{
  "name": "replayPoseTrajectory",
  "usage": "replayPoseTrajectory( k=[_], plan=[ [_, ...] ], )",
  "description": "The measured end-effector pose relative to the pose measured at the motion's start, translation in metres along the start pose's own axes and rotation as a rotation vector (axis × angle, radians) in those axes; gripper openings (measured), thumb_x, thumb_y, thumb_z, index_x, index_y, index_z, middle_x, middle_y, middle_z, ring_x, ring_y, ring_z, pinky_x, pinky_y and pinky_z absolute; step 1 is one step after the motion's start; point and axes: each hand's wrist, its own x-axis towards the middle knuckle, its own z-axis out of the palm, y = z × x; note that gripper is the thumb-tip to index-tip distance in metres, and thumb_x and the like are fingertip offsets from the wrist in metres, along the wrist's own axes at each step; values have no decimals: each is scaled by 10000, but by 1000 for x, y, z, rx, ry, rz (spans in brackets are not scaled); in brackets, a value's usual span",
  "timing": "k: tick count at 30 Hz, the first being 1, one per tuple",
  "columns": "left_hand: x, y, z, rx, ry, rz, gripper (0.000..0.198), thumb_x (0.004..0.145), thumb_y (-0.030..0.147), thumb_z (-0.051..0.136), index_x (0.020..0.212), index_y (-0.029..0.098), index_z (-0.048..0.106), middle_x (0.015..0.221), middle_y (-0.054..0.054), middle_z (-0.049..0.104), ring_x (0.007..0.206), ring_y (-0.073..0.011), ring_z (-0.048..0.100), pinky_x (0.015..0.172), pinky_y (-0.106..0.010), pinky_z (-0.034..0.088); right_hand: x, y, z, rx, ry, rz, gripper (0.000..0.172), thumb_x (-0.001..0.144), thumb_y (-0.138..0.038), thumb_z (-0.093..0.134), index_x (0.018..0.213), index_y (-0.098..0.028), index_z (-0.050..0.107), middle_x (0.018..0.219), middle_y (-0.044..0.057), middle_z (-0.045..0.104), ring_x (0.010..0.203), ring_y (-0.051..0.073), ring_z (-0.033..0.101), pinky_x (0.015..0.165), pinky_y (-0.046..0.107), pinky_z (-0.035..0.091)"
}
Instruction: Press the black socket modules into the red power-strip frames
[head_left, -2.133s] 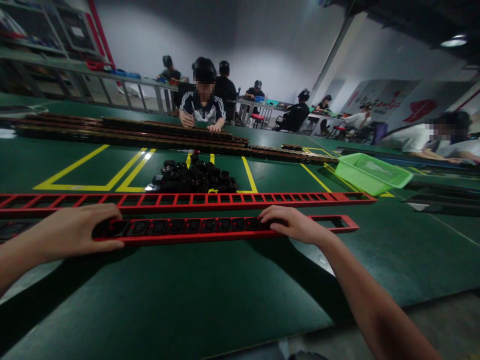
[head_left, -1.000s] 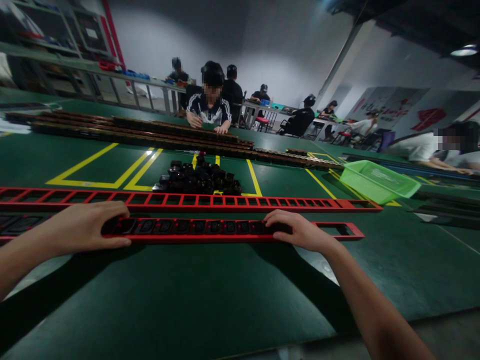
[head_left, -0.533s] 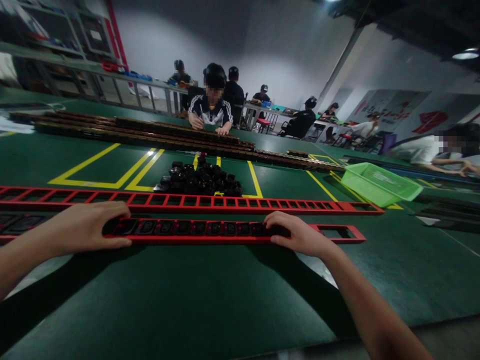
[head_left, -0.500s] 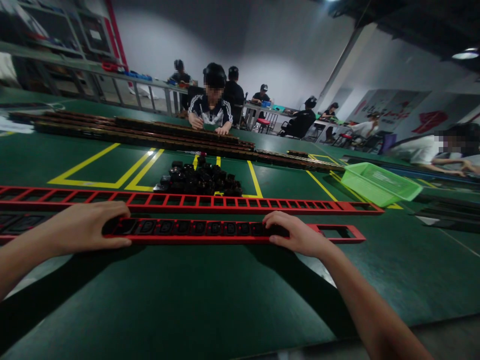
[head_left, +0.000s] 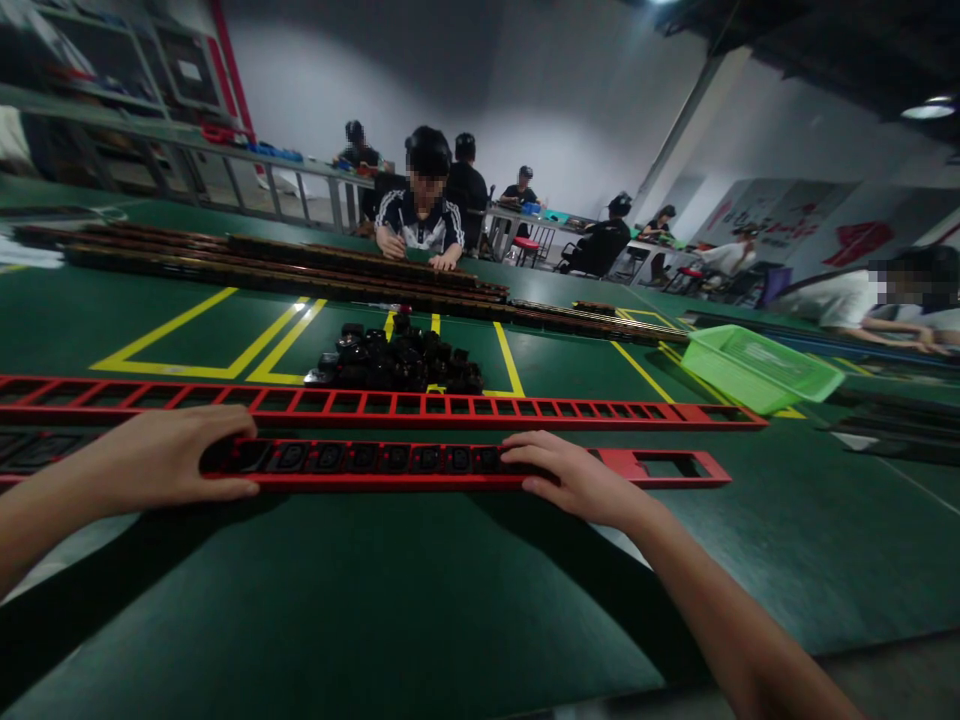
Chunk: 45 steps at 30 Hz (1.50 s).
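A long red socket strip [head_left: 390,484] lies across the green table in front of me, with a row of black sockets [head_left: 364,457] set in its openings. My left hand [head_left: 180,455] is curled over its left part, the thumb along the near edge and the fingers over the far side. Farther right, my right hand [head_left: 570,475] straddles the same strip, fingertips on the sockets and thumb at the near edge. Beyond my right wrist, one rectangular opening at the strip's end holds no socket. Both palms hide the sockets beneath them.
Just behind lies a second red frame [head_left: 390,403] with unfilled openings. Past it are a heap of black sockets [head_left: 405,360], long dark strips [head_left: 300,265] and a green basket [head_left: 757,370]. A person [head_left: 424,215] sits across the table; others work farther back and at right.
My right hand has slid a little to the left along the strip, and its fingers now cover sockets that showed before. My left hand stays almost where it was.
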Motion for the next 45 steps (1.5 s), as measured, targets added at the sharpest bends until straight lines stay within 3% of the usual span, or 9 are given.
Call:
replayPoseTrajectory(
  k=[9, 15, 21, 40, 45],
  plan=[
    [-2, 7, -4, -19, -17, -4, 567, 718, 690, 617, 1027, 219, 676, 1085, -87, 691, 949, -292, 665, 787, -364, 476, 0, -1, -1, 15, 3, 5, 356, 954, -174, 590, 1298, -259, 614, 1421, 71, 549, 1307, 213, 522, 1131, 432, 428],
    [-7, 16, -8, -24, 63, 35, 528, 738, 651, 616, 1018, 208, 675, 1063, -95, 697, 939, -295, 662, 797, -368, 468, 0, 3, 2, 15, 10, -7, 361, 958, -189, 587, 1307, -278, 608, 1426, 64, 544, 1314, 218, 518, 1130, 441, 427],
    [-2, 8, -5, -6, -27, 7, 544, 737, 672, 603, 1018, 210, 661, 1080, -99, 686, 957, -303, 660, 798, -375, 465, 0, 0, -1, 11, 3, 4, 352, 951, -176, 596, 1293, -256, 619, 1413, 69, 554, 1300, 210, 527, 1127, 422, 431],
    [-3, 8, -6, -19, -21, 5, 548, 725, 684, 607, 1015, 222, 664, 1083, -99, 694, 954, -304, 664, 790, -366, 470, 0, -2, -3, -12, -15, 15, 415, 930, -182, 627, 1331, -285, 598, 1421, 69, 549, 1309, 227, 519, 1126, 445, 433],
    [-6, 13, -7, 2, 38, 27, 494, 758, 633, 610, 1020, 217, 659, 1075, -94, 692, 940, -291, 661, 784, -360, 462, 0, -7, 0, -79, -26, 14, 510, 950, -179, 569, 1439, -313, 512, 1432, 78, 530, 1292, 235, 519, 1108, 452, 440]
  ],
)
